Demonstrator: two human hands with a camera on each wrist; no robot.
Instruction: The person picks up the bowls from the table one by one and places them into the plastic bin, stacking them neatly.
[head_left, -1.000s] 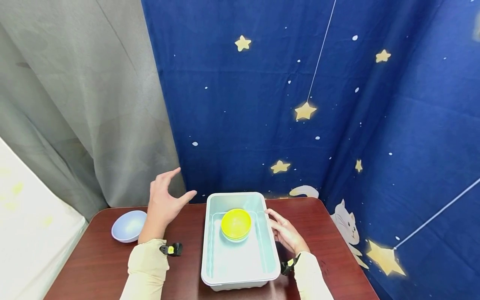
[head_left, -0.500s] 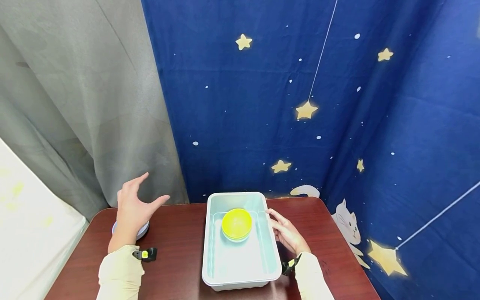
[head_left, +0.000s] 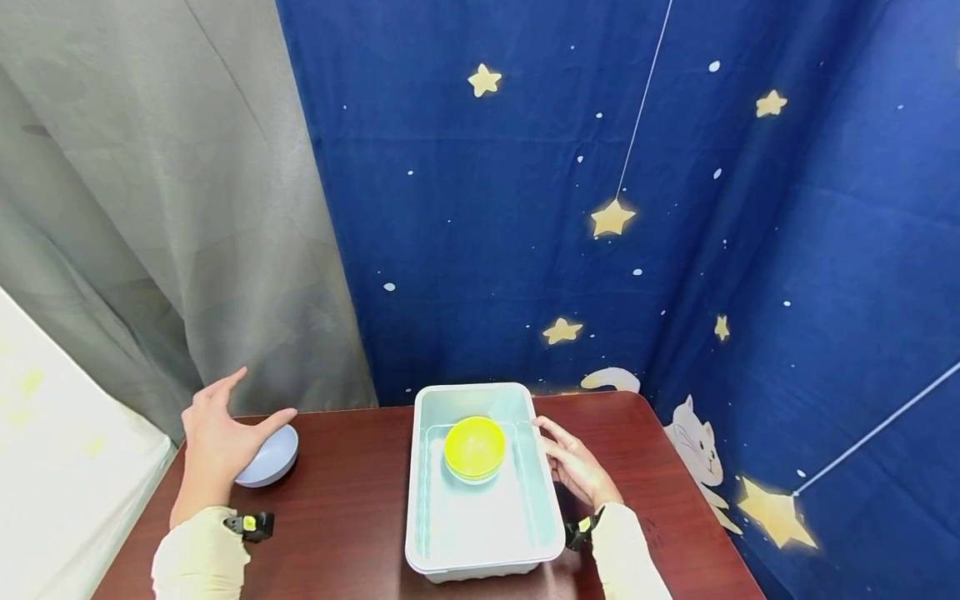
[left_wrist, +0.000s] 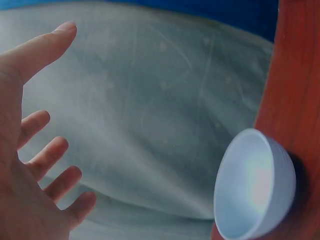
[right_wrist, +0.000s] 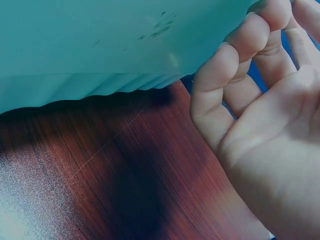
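A light blue bowl (head_left: 270, 460) sits on the table at the left; the left wrist view shows the same bowl (left_wrist: 250, 185) resting on the wood. My left hand (head_left: 217, 442) is held above and beside it, thumb and fingers spread wide with nothing between them, covering part of the bowl in the head view. A pale blue-green plastic bin (head_left: 487, 533) stands mid-table. Inside it is a yellow bowl (head_left: 474, 447), stacked on at least one paler bowl. My right hand (head_left: 576, 467) is at the bin's right side, loosely bent fingertips (right_wrist: 217, 65) against the outer wall.
The dark red-brown wooden table (head_left: 345, 517) carries the bin and the bowl. Behind it hang a grey curtain (head_left: 225, 208) and a blue curtain with stars (head_left: 487, 208). White cloth (head_left: 60, 467) hangs at the left edge.
My left hand has moved left and slightly down, from between the bin and the bowl to over the light blue bowl. The right hand and bin have stayed in place.
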